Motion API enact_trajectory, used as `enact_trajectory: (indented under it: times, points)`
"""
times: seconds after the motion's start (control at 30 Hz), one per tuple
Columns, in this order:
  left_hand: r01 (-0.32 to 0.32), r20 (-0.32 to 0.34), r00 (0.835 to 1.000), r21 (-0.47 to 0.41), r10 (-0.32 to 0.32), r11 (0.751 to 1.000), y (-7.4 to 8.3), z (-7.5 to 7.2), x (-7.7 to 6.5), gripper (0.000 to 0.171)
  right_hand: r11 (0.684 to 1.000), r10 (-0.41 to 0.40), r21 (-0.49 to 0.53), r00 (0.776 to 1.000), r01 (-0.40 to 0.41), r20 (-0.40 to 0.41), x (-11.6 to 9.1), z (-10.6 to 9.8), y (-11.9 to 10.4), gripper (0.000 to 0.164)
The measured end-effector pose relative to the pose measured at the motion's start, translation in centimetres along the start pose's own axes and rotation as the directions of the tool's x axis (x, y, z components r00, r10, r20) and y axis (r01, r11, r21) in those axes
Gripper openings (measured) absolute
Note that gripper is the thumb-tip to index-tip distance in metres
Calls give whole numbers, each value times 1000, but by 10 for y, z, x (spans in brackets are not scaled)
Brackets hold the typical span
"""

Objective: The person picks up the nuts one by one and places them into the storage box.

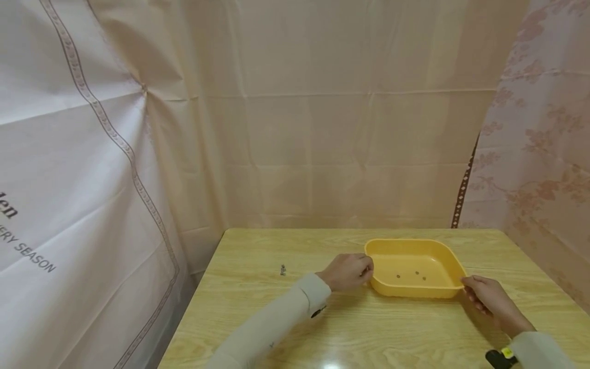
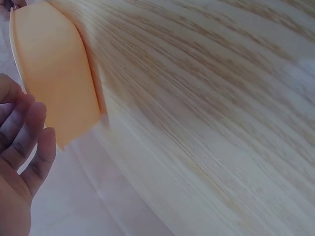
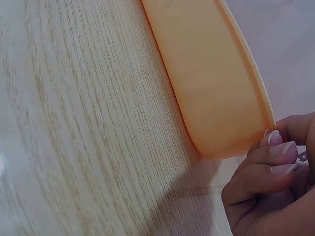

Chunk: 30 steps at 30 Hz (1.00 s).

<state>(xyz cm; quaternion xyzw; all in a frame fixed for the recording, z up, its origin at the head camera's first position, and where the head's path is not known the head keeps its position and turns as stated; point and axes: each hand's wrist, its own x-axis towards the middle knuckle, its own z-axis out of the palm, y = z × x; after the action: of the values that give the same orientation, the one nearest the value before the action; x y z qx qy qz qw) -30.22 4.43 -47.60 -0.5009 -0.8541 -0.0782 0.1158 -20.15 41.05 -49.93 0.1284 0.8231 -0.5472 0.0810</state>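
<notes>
A shallow yellow plastic basin [image 1: 410, 292] with rounded corners stands on the right part of the table. My left hand [image 1: 349, 271] pinches its left rim between thumb and index finger, and in the left wrist view the other fingers of that hand [image 2: 22, 142] are loosely bent. At the front right corner, my right hand [image 1: 495, 300] pinches the rim with the thumb on top; the right wrist view shows its fingers [image 3: 263, 172] curled below the edge. Three tiny ring-like pieces lie on the basin's floor, too small to identify.
On the wood-grain table [image 1: 249, 307], left of the basin, is a small grey metallic-looking object [image 1: 283, 270]. A beige cloth [image 1: 322, 128] hangs behind the table's far edge. Patterned cloths hang at the left [image 1: 69, 179] and right [image 1: 544, 154].
</notes>
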Motion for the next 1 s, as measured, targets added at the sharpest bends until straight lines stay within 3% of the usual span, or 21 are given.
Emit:
enact_trajectory:
  times: [0.27,0.63,1.0]
  points:
    - [3,-30,1000,51,-1,999,-15,0,-13,10,1000,11,8,1000,-11,18,-1,0,-1,39]
    - [46,-34,998,72,-44,996,-41,-2,-42,9,1000,-12,3,1000,12,26,-2,0,-1,38]
    - [107,-21,994,48,-106,993,-69,-11,-84,9,999,-32,5,999,32,13,-1,0,-1,39]
